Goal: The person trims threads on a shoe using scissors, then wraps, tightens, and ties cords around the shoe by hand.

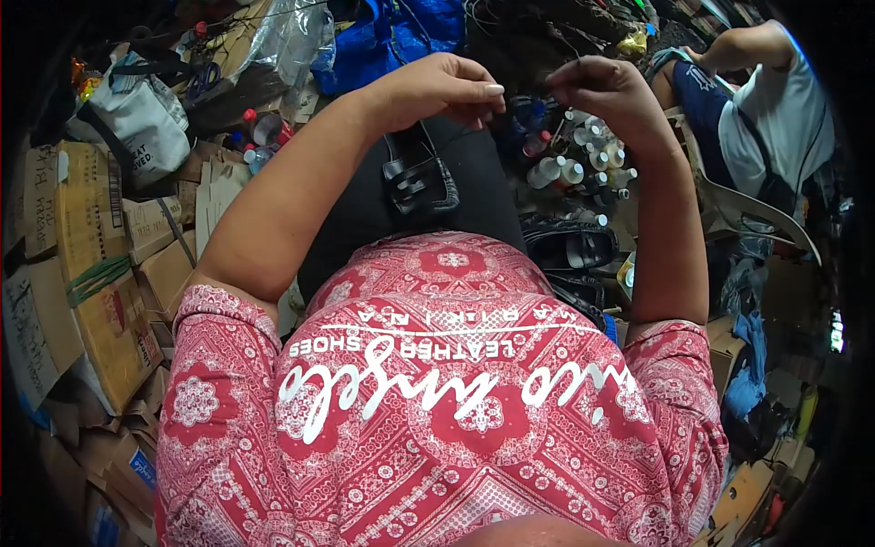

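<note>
On my lap lies a black leather shoe point(419, 178) with straps across its top, its far part running under my raised hands. My left hand point(447, 91) is held above it, fingers curled in and thumb pressed against them; anything between them is too small to make out. Apart from it, to the right, my right hand point(606, 91) has its fingers bent into a pinch. A thin dark line shows near its fingertips, perhaps thread, but I cannot tell. Neither hand touches the shoe.
Several small bottles point(571, 171) stand beyond my right knee. Another black shoe point(572, 244) lies beside my right thigh. Cardboard boxes point(91, 264) crowd the left, near a white bag point(146, 123). A blue bag point(392, 41) is ahead. Another person point(770, 109) sits at the right.
</note>
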`<action>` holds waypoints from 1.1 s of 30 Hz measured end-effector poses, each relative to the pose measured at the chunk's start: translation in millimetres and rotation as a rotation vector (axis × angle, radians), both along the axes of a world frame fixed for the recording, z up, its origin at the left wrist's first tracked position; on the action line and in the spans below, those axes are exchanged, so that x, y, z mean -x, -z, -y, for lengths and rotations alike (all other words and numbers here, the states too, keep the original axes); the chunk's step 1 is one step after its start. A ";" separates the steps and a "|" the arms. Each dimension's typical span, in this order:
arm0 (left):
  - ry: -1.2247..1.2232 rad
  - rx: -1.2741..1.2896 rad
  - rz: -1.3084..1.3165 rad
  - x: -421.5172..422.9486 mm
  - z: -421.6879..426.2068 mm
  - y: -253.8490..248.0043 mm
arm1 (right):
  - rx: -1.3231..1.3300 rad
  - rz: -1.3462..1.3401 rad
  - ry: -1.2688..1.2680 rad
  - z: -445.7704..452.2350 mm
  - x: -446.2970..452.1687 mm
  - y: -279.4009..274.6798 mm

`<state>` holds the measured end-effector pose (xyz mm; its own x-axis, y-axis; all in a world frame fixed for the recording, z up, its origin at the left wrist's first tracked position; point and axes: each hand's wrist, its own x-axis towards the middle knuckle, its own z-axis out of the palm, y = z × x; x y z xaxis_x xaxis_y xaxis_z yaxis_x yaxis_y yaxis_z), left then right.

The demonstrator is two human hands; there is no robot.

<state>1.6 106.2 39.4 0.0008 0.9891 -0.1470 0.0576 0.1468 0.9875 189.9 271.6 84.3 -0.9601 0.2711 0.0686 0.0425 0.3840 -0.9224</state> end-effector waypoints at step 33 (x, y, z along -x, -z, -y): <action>-0.315 0.087 -1.252 70.4 196.7 72.4 | 1.287 -0.085 0.867 -31.3 -64.5 177.7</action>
